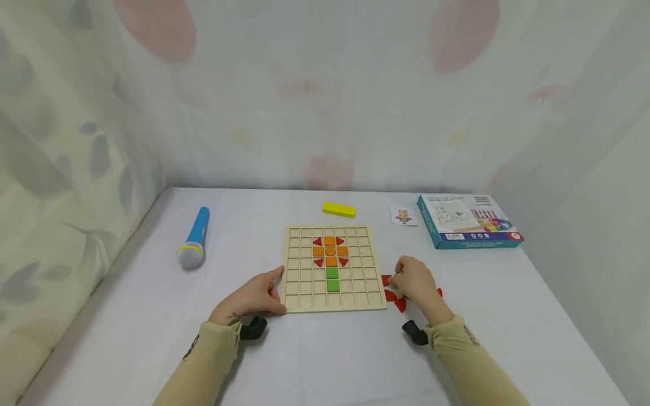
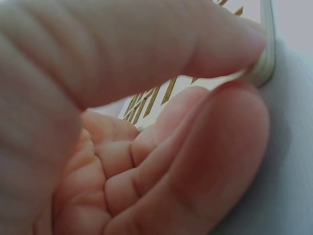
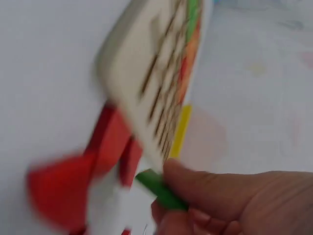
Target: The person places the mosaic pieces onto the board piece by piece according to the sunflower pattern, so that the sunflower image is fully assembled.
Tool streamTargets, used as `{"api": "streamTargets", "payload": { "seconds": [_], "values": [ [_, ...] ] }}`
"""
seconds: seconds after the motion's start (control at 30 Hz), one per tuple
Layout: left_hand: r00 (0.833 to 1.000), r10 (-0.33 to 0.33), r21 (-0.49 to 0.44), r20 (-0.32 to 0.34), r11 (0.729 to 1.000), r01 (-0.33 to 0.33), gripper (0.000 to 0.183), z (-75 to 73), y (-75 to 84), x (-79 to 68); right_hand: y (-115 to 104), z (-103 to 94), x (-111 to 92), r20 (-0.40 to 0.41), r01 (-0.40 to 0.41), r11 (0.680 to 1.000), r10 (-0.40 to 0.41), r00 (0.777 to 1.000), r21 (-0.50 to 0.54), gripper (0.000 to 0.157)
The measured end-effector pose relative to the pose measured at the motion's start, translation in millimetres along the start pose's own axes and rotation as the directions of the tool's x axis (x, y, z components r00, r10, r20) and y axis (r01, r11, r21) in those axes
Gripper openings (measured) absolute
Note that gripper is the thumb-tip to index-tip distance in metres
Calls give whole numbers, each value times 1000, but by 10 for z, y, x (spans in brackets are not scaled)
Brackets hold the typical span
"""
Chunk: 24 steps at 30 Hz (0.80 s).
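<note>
A square wooden grid board [image 1: 299, 290] lies on the table. On it are orange squares, an orange round piece [image 1: 330, 251], red triangles [image 1: 343, 262] and, below them, two green squares [image 1: 332, 285]. At the board's lower left corner, my left hand [image 1: 254, 294] grips the edge with thumb and fingers. My right hand [image 1: 416, 281], just right of the board, pinches a green block [image 3: 164, 192] between thumb and fingers. Around and under that hand lie several red pieces [image 1: 400, 305], some of them curved; the hand hides part of this group.
A long yellow block [image 1: 339, 210] lies behind the board. Farther right are a small pattern card [image 1: 403, 215] and a toy box [image 1: 469, 221]. At the left lies a blue toy microphone [image 1: 197, 234]. Curtains [image 1: 325, 113] hang behind the table.
</note>
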<state>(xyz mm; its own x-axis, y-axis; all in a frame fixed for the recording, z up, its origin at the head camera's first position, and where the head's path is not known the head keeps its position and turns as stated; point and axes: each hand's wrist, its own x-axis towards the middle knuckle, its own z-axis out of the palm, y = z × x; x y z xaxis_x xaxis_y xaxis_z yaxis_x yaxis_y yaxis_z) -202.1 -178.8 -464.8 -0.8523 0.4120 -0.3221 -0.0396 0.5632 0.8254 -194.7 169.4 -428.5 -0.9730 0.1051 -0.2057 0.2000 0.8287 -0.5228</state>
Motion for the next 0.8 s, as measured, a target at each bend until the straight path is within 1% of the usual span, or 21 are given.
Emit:
{"api": "streamTargets", "payload": {
  "seconds": [0.03,0.07,0.13,0.2,0.27,0.3,0.33,0.43,0.53,0.63,0.8],
  "values": [
    [1000,2,6,1,1000,-2,104,-1,0,2,-42,25,-9,6,12,997,-13,1000,82,16],
    [1000,4,11,0,1000,-4,104,-3,3,3,-90,58,-19,19,20,986,-24,1000,164,16],
    [1000,7,24,-3,1000,-6,103,-6,11,3,-199,148,-47,75,10,946,-36,997,324,15],
    [1000,8,33,-6,999,-7,103,-8,18,3,-304,263,-72,140,-24,907,-39,989,421,12],
    [1000,5,34,-6,999,-4,103,-6,21,4,-385,386,-92,196,-48,885,-49,979,463,10],
    [1000,1,31,-6,1000,-1,103,-4,21,4,-418,445,-100,218,-55,880,-56,974,471,9],
    [1000,0,29,-6,1000,0,103,-2,19,6,-445,498,-107,230,-51,883,-66,971,466,8],
    [1000,2,25,-5,1000,-2,104,6,11,10,-513,621,-120,237,-21,900,-91,967,435,7],
    [1000,11,23,-5,1000,-11,104,8,6,10,-567,676,-127,210,23,922,-112,971,387,8],
    [1000,19,21,-1,1000,-19,104,4,5,5,-601,692,-131,179,62,940,-129,975,336,10],
    [1000,21,14,2,1000,-21,104,-3,9,-7,-622,714,-128,138,140,951,-183,973,277,14]
  ]
}}
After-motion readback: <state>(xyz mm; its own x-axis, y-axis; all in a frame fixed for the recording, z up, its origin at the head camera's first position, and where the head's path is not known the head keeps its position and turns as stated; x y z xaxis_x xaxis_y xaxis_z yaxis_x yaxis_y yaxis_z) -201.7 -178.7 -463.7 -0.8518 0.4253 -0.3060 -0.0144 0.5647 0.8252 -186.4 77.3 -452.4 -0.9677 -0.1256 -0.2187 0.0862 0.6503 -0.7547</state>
